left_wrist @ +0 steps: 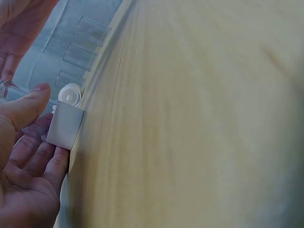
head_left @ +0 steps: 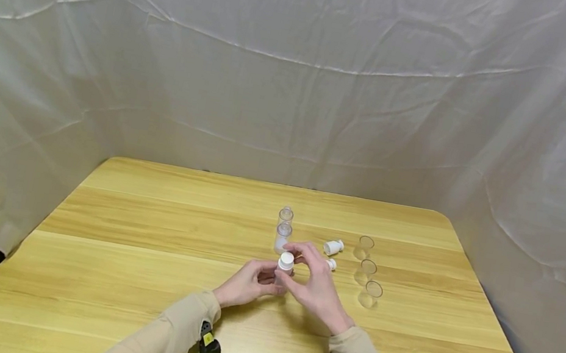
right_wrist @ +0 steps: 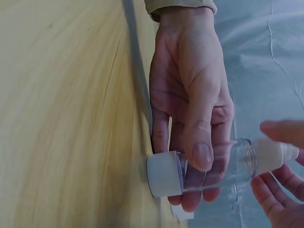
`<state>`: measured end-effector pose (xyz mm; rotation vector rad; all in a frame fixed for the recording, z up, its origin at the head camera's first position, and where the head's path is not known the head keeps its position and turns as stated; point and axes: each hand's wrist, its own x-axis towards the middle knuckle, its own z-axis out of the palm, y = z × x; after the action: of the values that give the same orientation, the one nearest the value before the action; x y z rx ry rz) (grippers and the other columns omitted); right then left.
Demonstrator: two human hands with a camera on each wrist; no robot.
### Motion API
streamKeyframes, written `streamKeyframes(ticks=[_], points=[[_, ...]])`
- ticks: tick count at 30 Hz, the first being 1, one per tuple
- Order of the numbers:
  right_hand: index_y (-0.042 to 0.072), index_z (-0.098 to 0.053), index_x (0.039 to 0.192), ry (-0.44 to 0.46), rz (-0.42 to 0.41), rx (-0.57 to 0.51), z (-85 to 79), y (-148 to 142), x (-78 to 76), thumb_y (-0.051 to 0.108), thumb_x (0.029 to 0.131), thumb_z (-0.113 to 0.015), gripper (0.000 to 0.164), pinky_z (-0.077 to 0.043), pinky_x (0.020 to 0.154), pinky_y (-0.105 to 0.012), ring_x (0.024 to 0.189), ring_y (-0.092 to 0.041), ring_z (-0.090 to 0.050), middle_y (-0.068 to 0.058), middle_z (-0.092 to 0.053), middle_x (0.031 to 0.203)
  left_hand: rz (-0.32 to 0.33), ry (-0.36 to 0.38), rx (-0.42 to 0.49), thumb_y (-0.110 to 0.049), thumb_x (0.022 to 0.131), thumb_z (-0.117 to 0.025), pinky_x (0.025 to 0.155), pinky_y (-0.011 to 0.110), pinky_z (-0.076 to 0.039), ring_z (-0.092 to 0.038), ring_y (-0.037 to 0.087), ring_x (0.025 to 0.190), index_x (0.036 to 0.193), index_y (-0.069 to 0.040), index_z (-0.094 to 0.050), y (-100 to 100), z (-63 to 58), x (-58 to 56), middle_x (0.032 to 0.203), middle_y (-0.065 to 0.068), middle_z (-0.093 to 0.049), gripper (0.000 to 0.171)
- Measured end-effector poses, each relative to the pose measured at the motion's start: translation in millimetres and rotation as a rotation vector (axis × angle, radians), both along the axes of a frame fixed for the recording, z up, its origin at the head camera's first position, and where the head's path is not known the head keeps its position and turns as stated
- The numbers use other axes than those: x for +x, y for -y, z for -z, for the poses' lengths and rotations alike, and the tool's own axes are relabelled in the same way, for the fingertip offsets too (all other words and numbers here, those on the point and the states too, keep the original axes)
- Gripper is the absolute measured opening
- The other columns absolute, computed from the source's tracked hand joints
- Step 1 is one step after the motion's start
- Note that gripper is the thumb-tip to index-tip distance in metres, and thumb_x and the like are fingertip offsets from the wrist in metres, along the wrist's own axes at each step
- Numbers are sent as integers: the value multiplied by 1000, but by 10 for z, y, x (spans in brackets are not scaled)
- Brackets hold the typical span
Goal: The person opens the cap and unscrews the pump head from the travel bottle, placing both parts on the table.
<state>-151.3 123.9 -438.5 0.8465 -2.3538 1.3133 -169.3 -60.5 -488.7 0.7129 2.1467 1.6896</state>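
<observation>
My left hand [head_left: 248, 285] grips a clear bottle [right_wrist: 237, 166] with a white base [right_wrist: 164, 174], thumb on one side and fingers on the other. The bottle stands about upright, its base close to the table; I cannot tell if they touch. On top is a white pump head [head_left: 287, 260], which my right hand [head_left: 316, 285] pinches between thumb and fingers. Two more clear bottles [head_left: 282, 239] stand just behind. Right of them lie two loose white pump heads [head_left: 333, 247], the nearer one partly hidden by my right hand.
Three clear cylindrical caps [head_left: 367, 270] stand in a row at the right on the wooden table [head_left: 134, 276]. Pale cloth [head_left: 294, 104] hangs behind the table and along its sides. Each wrist wears a small black camera [head_left: 209, 344].
</observation>
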Motion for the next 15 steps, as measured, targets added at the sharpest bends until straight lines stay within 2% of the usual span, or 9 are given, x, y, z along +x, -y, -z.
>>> streamKeyframes(ticks=[3,7,11,15], points=[[1,-64,116,-10,15,-11,-2,12,3,-1,78,-82,42,-62,86,-30,94,-22,-65,-11,-68,106,-1,-11,-5,-10,94,-70,113,42,-49,-60,38,128,134,3,-60,-2,-6,7,136,23,-63,43],[2,-66,114,-5,3,-5,-15,12,12,-4,80,-78,36,-62,89,-32,96,-23,-66,-11,-69,108,5,-16,-11,-9,94,-69,114,45,-49,-60,38,128,134,3,-59,-4,-14,10,137,23,-63,44],[2,-64,119,14,-10,15,-20,4,18,-1,81,-76,40,-60,95,-39,103,-25,-65,-13,-68,116,10,-15,-17,-10,94,-69,115,46,-47,-59,39,130,136,3,-58,-1,-18,10,138,23,-62,45],[1,-63,121,21,7,0,-18,6,18,2,81,-79,43,-60,91,-36,101,-24,-65,-13,-66,114,2,-18,-21,-10,94,-69,114,46,-48,-60,39,129,134,3,-59,-1,-26,15,137,23,-62,43]])
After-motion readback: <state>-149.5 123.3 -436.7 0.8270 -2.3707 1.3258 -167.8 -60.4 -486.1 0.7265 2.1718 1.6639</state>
